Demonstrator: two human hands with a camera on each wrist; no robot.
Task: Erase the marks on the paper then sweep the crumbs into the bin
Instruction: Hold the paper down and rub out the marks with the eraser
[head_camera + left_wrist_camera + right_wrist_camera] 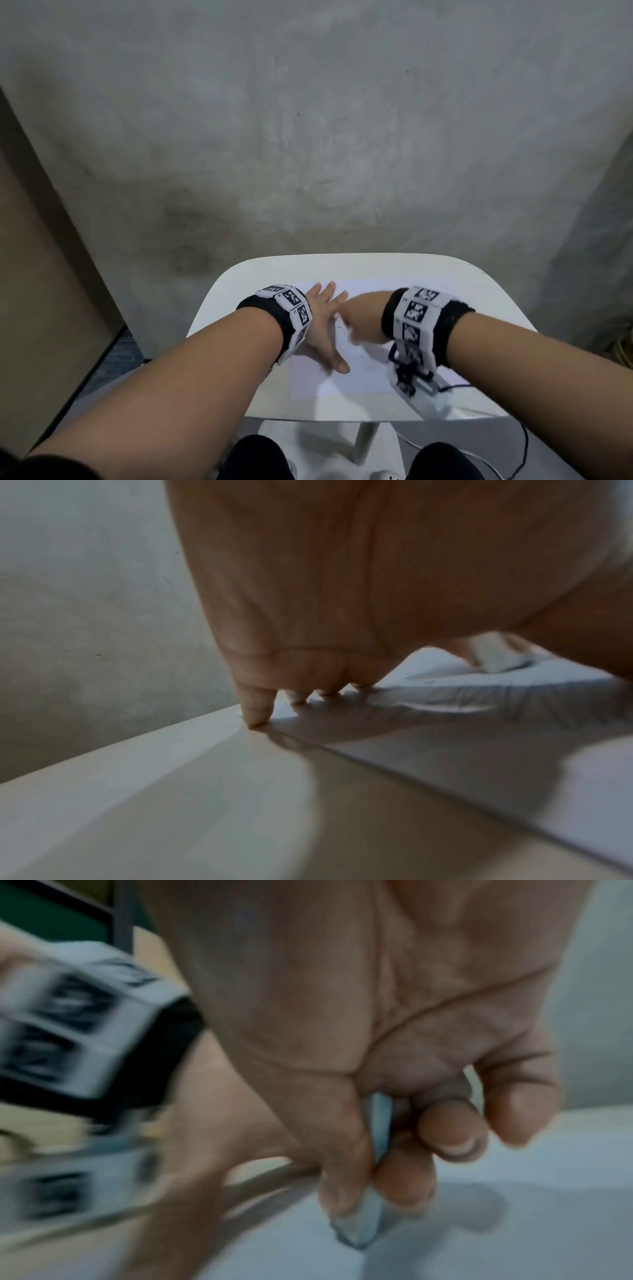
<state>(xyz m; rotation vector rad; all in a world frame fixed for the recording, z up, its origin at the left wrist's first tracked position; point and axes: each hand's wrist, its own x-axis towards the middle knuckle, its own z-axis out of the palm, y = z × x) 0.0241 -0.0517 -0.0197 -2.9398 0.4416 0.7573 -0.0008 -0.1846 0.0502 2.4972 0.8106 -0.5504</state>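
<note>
Erasing looks underway: the left hand, fingers spread flat, pins the paper on the table while the right hand pinches the eraser against it; faint marks remain, and sweeping is untouched, no bin in view.

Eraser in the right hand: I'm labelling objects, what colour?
Pale blue-grey eraser; right wrist view.

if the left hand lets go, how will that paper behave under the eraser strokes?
The paper is one thin loose sheet on a smooth white table, so it would probably slide or buckle. The left hand lies flat on it, likely for that reason. The eraser looks firmly pinched.
</note>
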